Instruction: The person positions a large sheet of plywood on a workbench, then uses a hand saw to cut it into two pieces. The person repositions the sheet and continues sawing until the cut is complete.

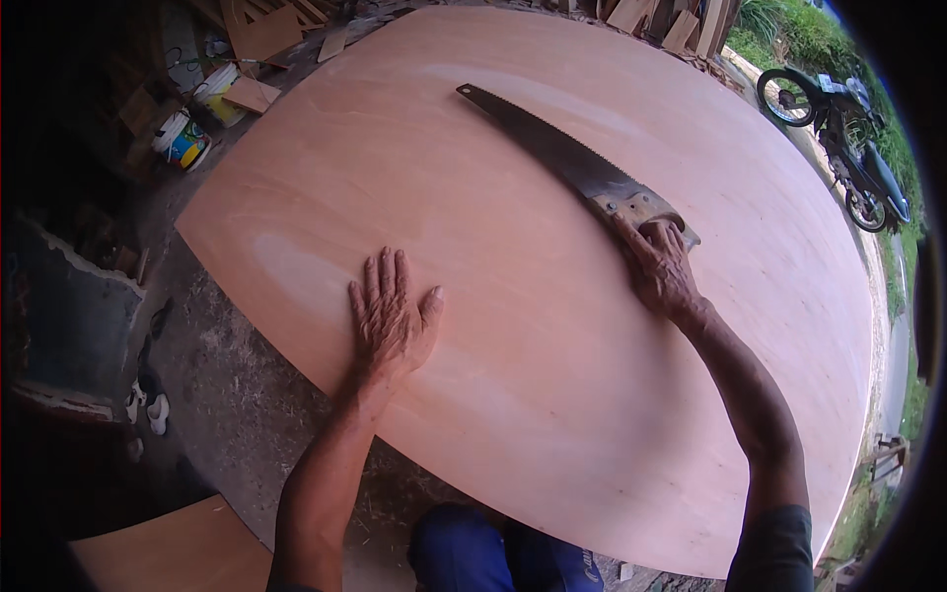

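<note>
A large plywood sheet with a pale reddish face spreads across the view in front of me. My left hand lies flat on it near its near-left edge, fingers stretched out and holding nothing. Farther right, my right hand grips a handsaw by its worn wooden handle, the index finger laid along the side. The saw rests on the sheet, its dark blade pointing away to the far left and its teeth toward the far right.
Buckets and wood offcuts stand past the far-left edge. More scrap boards lie behind the sheet. A motorcycle is parked at the far right by grass. Another board is at lower left, and shoes sit on the floor.
</note>
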Motion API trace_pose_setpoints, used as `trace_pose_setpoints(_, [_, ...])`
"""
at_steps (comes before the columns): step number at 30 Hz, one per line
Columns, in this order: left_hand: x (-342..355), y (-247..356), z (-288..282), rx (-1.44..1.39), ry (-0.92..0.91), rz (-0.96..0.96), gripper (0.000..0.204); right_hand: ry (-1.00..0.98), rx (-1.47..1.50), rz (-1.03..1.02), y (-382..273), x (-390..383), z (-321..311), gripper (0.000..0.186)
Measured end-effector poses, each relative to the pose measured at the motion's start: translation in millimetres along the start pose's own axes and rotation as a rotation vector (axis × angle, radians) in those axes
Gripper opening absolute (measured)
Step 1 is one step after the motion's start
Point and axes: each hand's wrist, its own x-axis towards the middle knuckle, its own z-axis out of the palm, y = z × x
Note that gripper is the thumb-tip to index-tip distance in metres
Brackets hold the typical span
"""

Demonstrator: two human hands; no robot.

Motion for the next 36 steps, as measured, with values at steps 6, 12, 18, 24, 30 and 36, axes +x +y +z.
trace_pose_setpoints(6, [3.5,9.8,-13.6,0.023,-0.092,0.016,0.079,-0.154,0.020,-0.073,9.7,105.5,46.0,0.067])
trace_pose_setpoints(12, [8.2,10.8,-17.3,0.029,-0.167,-0.004,0.083,-0.335,-0.040,-0.040,19.2,174.1,58.8,0.057])
trace_pose_setpoints(18, [11.4,9.8,-27.0,-0.075,-0.180,0.000,0.086,-0.361,-0.079,0.062,18.2,178.6,60.8,0.060])
trace_pose_setpoints(24, [13.4,2.6,-26.6,-0.112,-0.222,-0.030,0.088,-0.253,-0.104,0.093,4.1,179.3,76.8,0.054])
trace_pose_setpoints(30, [16.8,7.5,-33.5,-0.145,-0.258,-0.030,0.086,-0.299,-0.123,0.103,10.9,177.3,73.4,0.055])
trace_pose_setpoints(36, [16.2,4.1,-33.4,-0.138,-0.236,-0.051,0.083,-0.347,-0.116,0.113,7.3,182.8,75.1,0.058])
